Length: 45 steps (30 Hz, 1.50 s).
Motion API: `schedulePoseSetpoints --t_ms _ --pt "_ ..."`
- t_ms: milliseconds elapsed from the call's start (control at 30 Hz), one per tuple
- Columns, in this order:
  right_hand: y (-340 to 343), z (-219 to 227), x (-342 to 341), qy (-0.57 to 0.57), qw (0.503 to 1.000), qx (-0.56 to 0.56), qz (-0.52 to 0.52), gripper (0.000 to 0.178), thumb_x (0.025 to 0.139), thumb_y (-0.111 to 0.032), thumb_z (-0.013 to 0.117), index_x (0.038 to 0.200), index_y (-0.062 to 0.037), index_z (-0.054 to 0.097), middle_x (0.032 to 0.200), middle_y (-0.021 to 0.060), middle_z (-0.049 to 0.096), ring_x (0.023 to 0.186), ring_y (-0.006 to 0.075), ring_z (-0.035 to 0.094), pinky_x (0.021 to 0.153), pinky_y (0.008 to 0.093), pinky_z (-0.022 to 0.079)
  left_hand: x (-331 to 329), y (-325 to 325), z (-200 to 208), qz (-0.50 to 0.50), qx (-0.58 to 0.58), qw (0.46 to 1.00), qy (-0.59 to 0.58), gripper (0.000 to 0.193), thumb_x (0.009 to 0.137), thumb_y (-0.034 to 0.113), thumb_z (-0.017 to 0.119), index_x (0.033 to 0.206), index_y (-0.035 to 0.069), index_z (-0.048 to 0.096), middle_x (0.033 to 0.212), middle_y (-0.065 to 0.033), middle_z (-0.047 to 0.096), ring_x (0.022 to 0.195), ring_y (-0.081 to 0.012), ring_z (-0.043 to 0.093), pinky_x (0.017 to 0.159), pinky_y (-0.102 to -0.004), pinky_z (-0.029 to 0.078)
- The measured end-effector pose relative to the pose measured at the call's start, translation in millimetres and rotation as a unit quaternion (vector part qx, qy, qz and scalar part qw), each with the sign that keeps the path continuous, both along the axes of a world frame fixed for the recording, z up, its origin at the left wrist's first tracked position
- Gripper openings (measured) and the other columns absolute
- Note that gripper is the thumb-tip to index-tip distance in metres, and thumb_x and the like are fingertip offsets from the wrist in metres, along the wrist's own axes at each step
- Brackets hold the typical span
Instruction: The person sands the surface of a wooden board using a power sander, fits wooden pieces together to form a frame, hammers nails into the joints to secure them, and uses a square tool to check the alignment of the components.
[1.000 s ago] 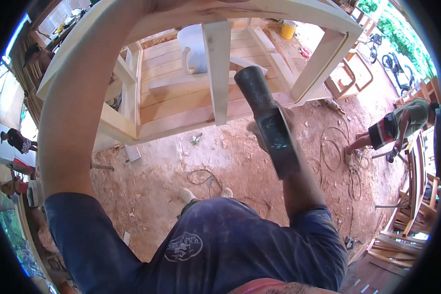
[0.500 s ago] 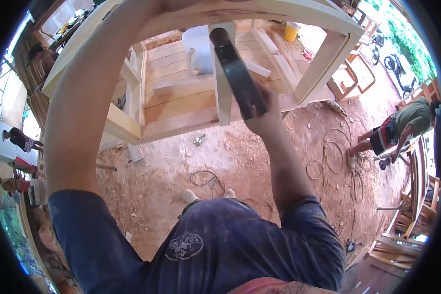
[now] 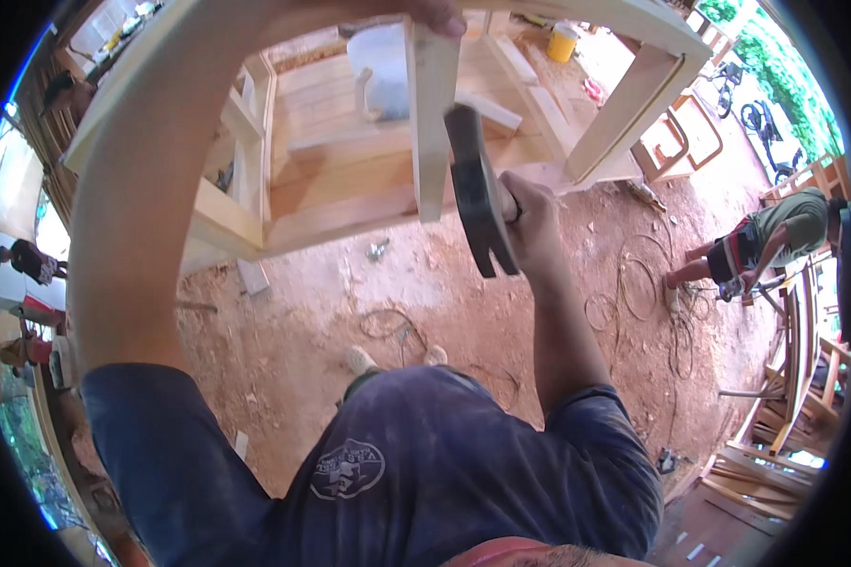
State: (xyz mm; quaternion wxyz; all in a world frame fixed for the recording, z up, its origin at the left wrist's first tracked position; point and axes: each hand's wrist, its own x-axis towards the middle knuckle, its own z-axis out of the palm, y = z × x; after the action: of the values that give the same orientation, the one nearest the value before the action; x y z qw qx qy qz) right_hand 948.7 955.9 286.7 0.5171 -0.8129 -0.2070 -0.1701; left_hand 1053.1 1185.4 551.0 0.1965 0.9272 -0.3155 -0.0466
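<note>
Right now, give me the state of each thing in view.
Hammer, gripped.
Right hand, closed round the hammer.
Left hand, partly out of view, fingers at the post's top.
Post, unpainted.
Jug, upright, partly behind the post.
Yellow tub, upright.
Cable, loosely looped on the floor.
Shirt, dusty.

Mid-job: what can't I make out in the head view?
Head view:
Left hand: mostly cut off by the upper edge.
Hammer handle: mostly hidden by hammer head and right hand.
White container: partly hidden behind the upright.
Tool held by person at right: too small to identify.
</note>
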Motion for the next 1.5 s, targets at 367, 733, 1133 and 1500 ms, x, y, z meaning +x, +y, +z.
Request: schedulePoseSetpoints --t_ms 367,733,1133,1500 --pt "-47 -66 -12 -0.046 0.854 -0.510 0.098 0.013 0.069 -0.021 0.074 0.075 -0.0115 0.066 0.073 0.0082 0.068 0.073 0.0308 0.070 0.070 0.0458 0.055 -19 0 -12 0.000 -0.029 1.000 -0.004 0.077 0.071 0.025 0.091 0.131 -0.011 0.058 0.118 -0.0192 0.069 0.110 -0.0246 0.066 0.100 -0.0329 0.049" --pt "-42 -80 0 -0.040 0.861 -0.492 0.124 0.014 0.075 -0.021 0.072 0.080 -0.0089 0.066 0.079 0.0154 0.072 0.077 0.0365 0.072 0.073 0.0510 0.057 -35 9 0 -0.055 -0.024 0.998 0.034 0.069 0.074 0.029 0.088 0.126 -0.010 0.066 0.114 -0.0179 0.072 0.104 -0.0270 0.068 0.096 -0.0335 0.050" --pt "-26 -53 -13 -0.046 0.959 -0.277 0.046 0.018 0.077 -0.014 0.076 0.077 -0.0079 0.059 0.070 0.0120 0.062 0.066 0.0346 0.065 0.061 0.0461 0.051 -16 6 6 0.018 0.019 0.999 -0.023 0.085 0.081 0.052 0.079 0.135 -0.010 0.058 0.129 -0.0233 0.066 0.117 -0.0295 0.064 0.102 -0.0363 0.048" --pt "28 25 21 -0.069 0.996 0.054 0.035 0.027 0.084 -0.015 0.077 0.076 -0.0014 0.054 0.064 0.0152 0.051 0.055 0.0319 0.054 0.054 0.0390 0.042 12 3 0 0.022 0.024 0.995 -0.098 0.097 0.089 0.072 0.061 0.137 -0.012 0.057 0.142 -0.0289 0.058 0.133 -0.0360 0.056 0.113 -0.0411 0.040"
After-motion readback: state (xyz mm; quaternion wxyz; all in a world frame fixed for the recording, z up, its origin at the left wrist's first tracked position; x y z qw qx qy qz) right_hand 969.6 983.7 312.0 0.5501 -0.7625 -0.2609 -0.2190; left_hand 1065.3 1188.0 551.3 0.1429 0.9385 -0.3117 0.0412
